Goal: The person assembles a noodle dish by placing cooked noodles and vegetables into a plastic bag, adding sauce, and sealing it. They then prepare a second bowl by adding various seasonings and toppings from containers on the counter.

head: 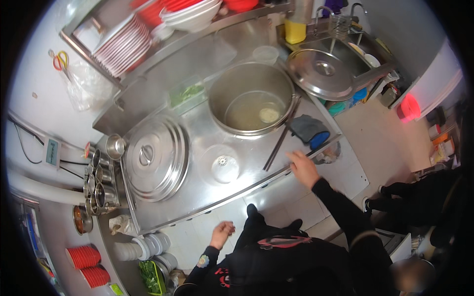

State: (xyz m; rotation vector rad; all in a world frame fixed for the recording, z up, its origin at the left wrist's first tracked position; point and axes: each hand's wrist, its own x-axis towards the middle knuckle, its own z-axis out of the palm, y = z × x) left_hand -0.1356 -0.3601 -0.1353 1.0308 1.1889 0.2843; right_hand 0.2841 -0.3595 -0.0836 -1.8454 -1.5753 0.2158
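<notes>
My right hand [303, 168] reaches over the front edge of a steel counter [244, 162] with its fingers extended, holding nothing. It is near a pair of long dark chopsticks [281, 138] and a grey-and-blue cloth glove or mitt [309, 129]. Behind these stands a large steel stockpot [255, 96] without its lid. Cloudy liquid lies low inside the pot, with a pale round thing [269, 115] in it. My left hand [222, 234] hangs in front of the counter, fingers curled and apart from any object; its palm is hidden.
A large steel lid [153, 157] lies on the counter's left, and another lid [321, 74] rests by the sink. A clear tub of greens [188, 95] stands behind. Steel canisters [103, 188] line the left. Another person [418, 199] in dark clothes is at right.
</notes>
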